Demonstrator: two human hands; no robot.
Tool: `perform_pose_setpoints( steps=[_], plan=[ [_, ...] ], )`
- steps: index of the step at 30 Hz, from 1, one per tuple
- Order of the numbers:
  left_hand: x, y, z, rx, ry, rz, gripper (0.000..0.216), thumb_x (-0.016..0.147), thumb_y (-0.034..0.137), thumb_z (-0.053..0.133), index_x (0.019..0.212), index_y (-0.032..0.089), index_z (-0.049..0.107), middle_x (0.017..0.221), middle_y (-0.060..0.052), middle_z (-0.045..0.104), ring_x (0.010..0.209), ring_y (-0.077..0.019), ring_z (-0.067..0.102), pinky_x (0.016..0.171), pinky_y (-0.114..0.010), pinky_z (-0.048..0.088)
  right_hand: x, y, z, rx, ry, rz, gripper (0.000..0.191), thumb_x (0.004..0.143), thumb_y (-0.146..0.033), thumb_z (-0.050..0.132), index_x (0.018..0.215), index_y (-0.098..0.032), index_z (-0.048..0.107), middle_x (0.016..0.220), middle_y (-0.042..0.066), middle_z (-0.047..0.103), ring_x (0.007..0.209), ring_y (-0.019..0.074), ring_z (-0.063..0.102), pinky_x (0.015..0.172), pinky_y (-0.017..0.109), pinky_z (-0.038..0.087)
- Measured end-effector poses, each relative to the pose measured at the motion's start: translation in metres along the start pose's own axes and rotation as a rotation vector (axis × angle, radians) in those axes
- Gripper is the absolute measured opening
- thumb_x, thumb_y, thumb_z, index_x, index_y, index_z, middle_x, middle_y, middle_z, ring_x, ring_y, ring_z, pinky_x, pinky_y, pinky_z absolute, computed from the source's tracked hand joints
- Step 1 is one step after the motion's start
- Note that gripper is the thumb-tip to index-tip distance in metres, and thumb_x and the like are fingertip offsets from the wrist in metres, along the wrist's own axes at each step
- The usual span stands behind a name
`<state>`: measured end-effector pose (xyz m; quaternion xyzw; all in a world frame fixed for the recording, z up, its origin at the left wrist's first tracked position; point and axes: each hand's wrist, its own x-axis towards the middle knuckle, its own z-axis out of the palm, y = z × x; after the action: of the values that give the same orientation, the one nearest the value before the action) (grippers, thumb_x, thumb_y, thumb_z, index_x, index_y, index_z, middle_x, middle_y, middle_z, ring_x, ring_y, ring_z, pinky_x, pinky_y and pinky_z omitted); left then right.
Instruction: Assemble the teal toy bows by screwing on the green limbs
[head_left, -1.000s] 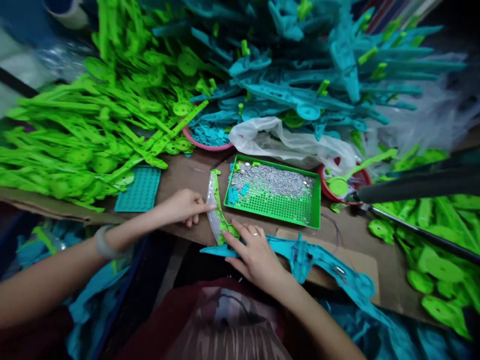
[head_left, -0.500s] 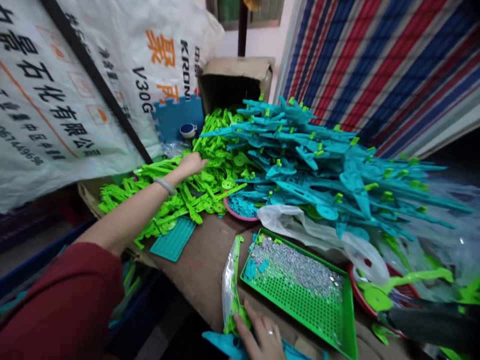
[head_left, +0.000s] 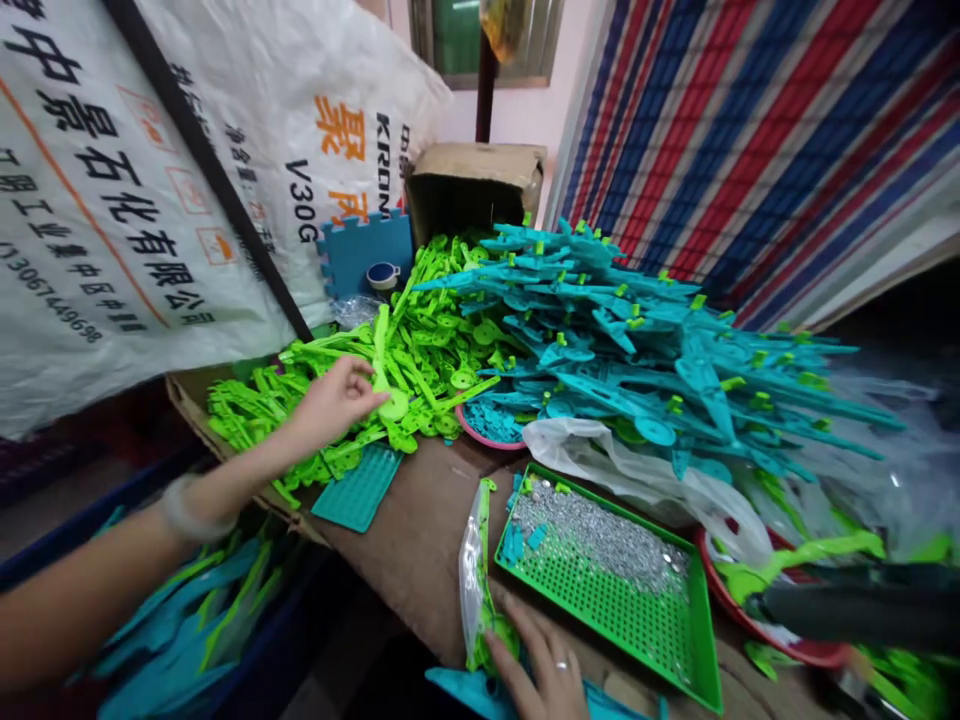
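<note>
Brown desk (head_left: 420, 530), far-left corner: left hand (head_left: 334, 400), fingers grasping a green plastic stick (head_left: 382, 350) above the green pile (head_left: 255, 405). Near edge: right hand (head_left: 544, 665), fingers flat and released on a clear bag (head_left: 472, 570), beside a green tray (head_left: 637, 620).

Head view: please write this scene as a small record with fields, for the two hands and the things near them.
Left hand: pinches a long green piece, raised over the green pile
Right hand: flat, fingers on a clear bag of green parts
Beside right hand: green tray holding silvery bits
Behind: teal pile
</note>
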<state>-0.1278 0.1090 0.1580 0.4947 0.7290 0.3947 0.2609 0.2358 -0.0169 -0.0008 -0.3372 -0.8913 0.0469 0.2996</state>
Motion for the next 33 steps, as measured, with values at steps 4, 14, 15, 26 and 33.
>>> perform_pose_setpoints(
  steps=[4, 14, 15, 26, 33],
  plan=[
    [-0.129, -0.019, 0.055, -0.130, -0.214, 0.114, 0.031, 0.082, 0.043, 0.072, 0.093, 0.023, 0.051, 0.074, 0.005, 0.056, 0.064, -0.0121, 0.058, 0.058, -0.023, 0.047, 0.036, -0.034, -0.031, 0.066, 0.017, -0.022, 0.053, 0.097, -0.036, 0.053, 0.145, -0.013, 0.050, 0.140, 0.023, 0.061, 0.122, 0.0344, 0.064, 0.090, 0.048, 0.062],
    [-0.237, -0.069, 0.114, -0.016, -0.259, 0.307, 0.043, 0.090, 0.038, 0.065, 0.128, 0.024, 0.050, 0.118, -0.011, 0.062, 0.100, -0.0244, 0.067, 0.083, -0.041, 0.059, 0.031, -0.020, -0.062, 0.192, -0.134, 0.074, 0.036, 0.095, -0.021, 0.059, 0.131, -0.015, 0.055, 0.123, 0.016, 0.065, 0.111, 0.0250, 0.060, 0.091, 0.042, 0.058],
    [-0.239, -0.075, 0.117, 0.037, -0.270, 0.335, 0.045, 0.091, 0.036, 0.065, 0.131, 0.023, 0.049, 0.120, -0.012, 0.062, 0.104, -0.0264, 0.067, 0.085, -0.044, 0.058, 0.030, -0.018, -0.060, 0.196, -0.177, 0.084, 0.037, 0.095, -0.022, 0.059, 0.132, -0.016, 0.055, 0.123, 0.016, 0.064, 0.111, 0.0249, 0.059, 0.091, 0.043, 0.058],
    [-0.232, -0.093, 0.139, -0.118, -0.476, 0.300, 0.050, 0.096, 0.031, 0.057, 0.144, 0.021, 0.047, 0.117, -0.011, 0.069, 0.103, -0.0252, 0.069, 0.088, -0.041, 0.059, 0.039, -0.009, -0.040, 0.232, -0.378, 0.103, 0.040, 0.095, -0.022, 0.058, 0.136, -0.020, 0.056, 0.125, 0.014, 0.061, 0.113, 0.0251, 0.057, 0.094, 0.045, 0.056],
    [-0.241, -0.095, 0.141, -0.253, -0.516, 0.227, 0.056, 0.094, 0.029, 0.060, 0.148, 0.025, 0.046, 0.106, -0.005, 0.072, 0.093, -0.0212, 0.071, 0.086, -0.037, 0.060, 0.039, -0.014, -0.053, 0.187, -0.545, 0.083, 0.043, 0.096, -0.022, 0.058, 0.138, -0.024, 0.053, 0.123, 0.012, 0.062, 0.111, 0.0250, 0.062, 0.097, 0.048, 0.056]
  ],
)
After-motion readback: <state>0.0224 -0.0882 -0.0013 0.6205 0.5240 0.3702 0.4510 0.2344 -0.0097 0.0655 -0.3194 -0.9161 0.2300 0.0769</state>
